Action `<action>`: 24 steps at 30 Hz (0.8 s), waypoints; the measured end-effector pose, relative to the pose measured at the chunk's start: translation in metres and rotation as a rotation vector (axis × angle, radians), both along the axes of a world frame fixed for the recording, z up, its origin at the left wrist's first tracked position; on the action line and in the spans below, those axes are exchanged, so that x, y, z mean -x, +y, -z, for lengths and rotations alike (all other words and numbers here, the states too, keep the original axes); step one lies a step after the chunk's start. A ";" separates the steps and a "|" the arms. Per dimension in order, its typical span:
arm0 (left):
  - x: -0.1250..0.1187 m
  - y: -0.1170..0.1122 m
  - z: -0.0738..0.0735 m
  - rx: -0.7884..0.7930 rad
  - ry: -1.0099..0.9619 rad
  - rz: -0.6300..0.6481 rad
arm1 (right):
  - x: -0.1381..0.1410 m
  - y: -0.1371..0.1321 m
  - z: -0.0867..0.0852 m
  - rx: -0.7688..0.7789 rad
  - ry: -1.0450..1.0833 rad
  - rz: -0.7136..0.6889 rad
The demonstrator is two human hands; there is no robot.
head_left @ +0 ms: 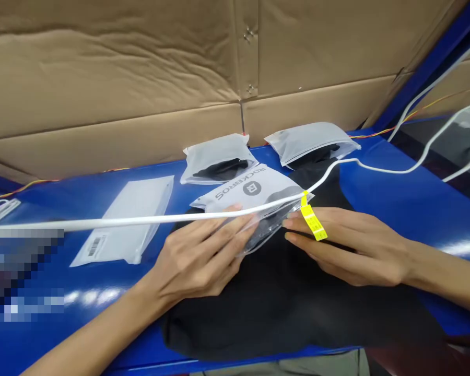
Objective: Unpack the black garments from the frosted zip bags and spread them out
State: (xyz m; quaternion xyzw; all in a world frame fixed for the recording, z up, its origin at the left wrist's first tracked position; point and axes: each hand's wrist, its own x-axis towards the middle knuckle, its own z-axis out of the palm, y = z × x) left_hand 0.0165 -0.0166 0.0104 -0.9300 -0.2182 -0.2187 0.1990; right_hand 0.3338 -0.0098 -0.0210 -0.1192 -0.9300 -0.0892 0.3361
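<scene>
A frosted plastic bag (241,194) printed "ROCKBROS" lies on black fabric (297,308), its clear mouth facing me. My left hand (207,256) is closed on the near left edge of this bag, fingers over the plastic; its thumb is hidden. At the right end of the mouth is my right hand (348,245), with straight fingers slightly apart and fingertips beside the plastic. Nothing shows between them. A white cable (180,218) crosses in front of the view, and its yellow label (313,222) partly covers the right fingers.
Two frosted bags with black contents, one at the back (215,151) and one farther right (313,141), stand near the brown cardboard wall (141,68). A flat frosted bag with a barcode (125,219) lies left on the blue table (113,308). Cables run along the right side.
</scene>
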 end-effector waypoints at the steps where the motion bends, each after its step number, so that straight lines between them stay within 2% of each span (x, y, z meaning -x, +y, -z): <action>1: 0.000 -0.001 0.001 0.018 -0.014 0.032 | 0.001 -0.001 0.000 -0.017 -0.006 0.008; 6: 0.002 0.000 0.004 0.070 -0.046 0.132 | 0.007 -0.002 0.009 0.037 -0.127 0.115; 12: -0.006 -0.003 0.001 0.096 -0.041 0.166 | 0.013 -0.003 0.011 0.048 -0.232 0.239; 14: -0.006 -0.003 0.001 0.131 -0.014 0.141 | 0.014 -0.002 0.008 0.049 -0.270 0.265; 20: 0.003 0.012 0.012 0.203 -0.006 -0.111 | 0.016 0.000 0.003 0.047 -0.343 0.301; 24: 0.007 0.016 0.014 0.178 0.014 -0.117 | 0.013 -0.001 0.006 -0.017 -0.208 0.262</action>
